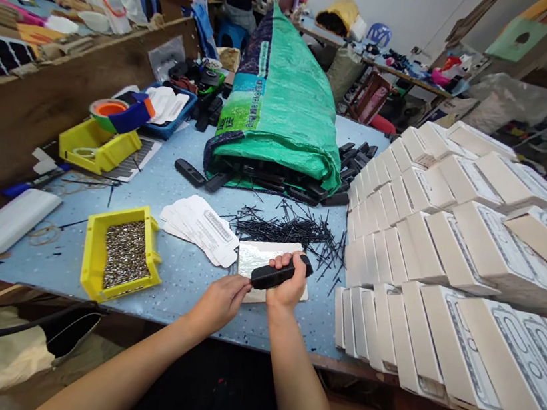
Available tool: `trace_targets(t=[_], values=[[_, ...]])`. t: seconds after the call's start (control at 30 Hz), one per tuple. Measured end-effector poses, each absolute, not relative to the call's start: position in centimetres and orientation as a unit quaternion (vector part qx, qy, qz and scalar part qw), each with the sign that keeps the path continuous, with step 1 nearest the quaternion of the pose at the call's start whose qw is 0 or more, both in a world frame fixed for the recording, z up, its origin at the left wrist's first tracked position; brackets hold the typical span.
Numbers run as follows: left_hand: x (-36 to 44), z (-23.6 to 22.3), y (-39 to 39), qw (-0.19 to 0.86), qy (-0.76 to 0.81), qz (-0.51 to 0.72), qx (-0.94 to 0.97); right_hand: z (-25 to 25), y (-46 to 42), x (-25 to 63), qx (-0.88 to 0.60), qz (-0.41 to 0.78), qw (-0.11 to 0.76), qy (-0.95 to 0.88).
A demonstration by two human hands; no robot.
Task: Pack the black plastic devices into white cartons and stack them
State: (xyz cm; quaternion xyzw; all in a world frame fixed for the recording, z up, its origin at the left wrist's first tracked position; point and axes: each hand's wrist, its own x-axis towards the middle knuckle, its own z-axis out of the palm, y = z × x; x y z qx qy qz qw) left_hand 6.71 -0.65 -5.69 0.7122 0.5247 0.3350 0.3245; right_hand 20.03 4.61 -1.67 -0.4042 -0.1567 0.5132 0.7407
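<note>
My right hand [288,289] is wrapped round a long black plastic piece, shaped like a handle or casing [268,275]. With fingers pinched together, my left hand [227,297] meets the near left end of that piece; whatever lies between the fingertips is too small to make out. Beneath both hands lies a pale pad with a silvery, crinkled sheet [252,256]. Just behind it spreads a heap of thin black sticks [291,226]. White printed cards [202,228] are fanned out to the left.
A yellow bin [90,255] of small metal screws stands at left, near a white power bank [9,221]. Stacked white boxes [413,250] fill the right side. Behind, a green woven sack [292,100] spills black pieces. A wooden board [65,103] edges the left.
</note>
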Motion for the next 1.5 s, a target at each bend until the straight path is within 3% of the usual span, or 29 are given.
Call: trace_targets(t=[0.1, 0.23, 0.37, 0.47, 0.57, 0.63, 0.8, 0.9, 1.03, 1.13, 1.23, 1.33, 1.43, 1.5], values=[[3.2, -5.4, 2.2, 0.301, 0.555, 0.238, 0.739, -2.6, 4.3, 21.5, -0.397, 0.419, 0.748, -0.327], [-1.9, -4.5, 8.9, 0.192, 0.573, 0.064, 0.794, -5.4, 4.7, 22.8, -0.411, 0.415, 0.588, -0.559], [-3.9, -3.9, 13.4, 0.171, 0.496, -0.069, 0.849, -7.9, 6.4, 24.1, -0.513, 0.464, 0.584, -0.424], [-4.5, -3.2, 13.5, 0.165, 0.485, -0.062, 0.857, -9.1, 7.3, 25.8, -0.635, 0.355, 0.546, -0.416], [-5.4, -0.9, 11.6, 0.171, 0.475, -0.055, 0.861, -9.1, 7.1, 26.8, -0.661, 0.226, 0.516, -0.496], [-5.4, 1.5, 9.6, 0.232, 0.470, -0.029, 0.851, -7.8, 6.2, 26.4, -0.625, 0.183, 0.526, -0.547], [-1.8, 4.7, 4.0, 0.573, 0.412, 0.175, 0.686, -2.1, 3.4, 21.7, -0.385, 0.158, 0.526, -0.742], [0.3, 2.4, 1.8, 0.625, 0.420, 0.280, 0.596, -0.5, 2.4, 19.3, -0.360, 0.136, 0.472, -0.793], [-0.1, -1.2, 0.2, 0.624, 0.437, 0.263, 0.592, -1.0, 1.2, 19.7, -0.357, 0.233, 0.364, -0.828], [-1.3, -1.5, -0.5, 0.512, 0.521, 0.155, 0.665, -1.5, 0.6, 20.9, -0.350, 0.346, 0.276, -0.826], [-1.6, -0.3, -0.8, 0.427, 0.503, 0.133, 0.739, -2.4, 0.9, 21.0, -0.378, 0.446, 0.369, -0.723], [-0.5, 0.5, -0.8, 0.434, 0.467, 0.154, 0.755, -3.9, 1.5, 20.0, -0.401, 0.560, 0.486, -0.538], [1.5, 0.0, -0.8, 0.458, 0.499, 0.179, 0.713, -4.7, 1.5, 19.2, -0.375, 0.626, 0.463, -0.503], [2.6, -0.5, -0.6, 0.455, 0.535, 0.229, 0.674, -4.4, 1.3, 19.0, -0.338, 0.609, 0.455, -0.555]])
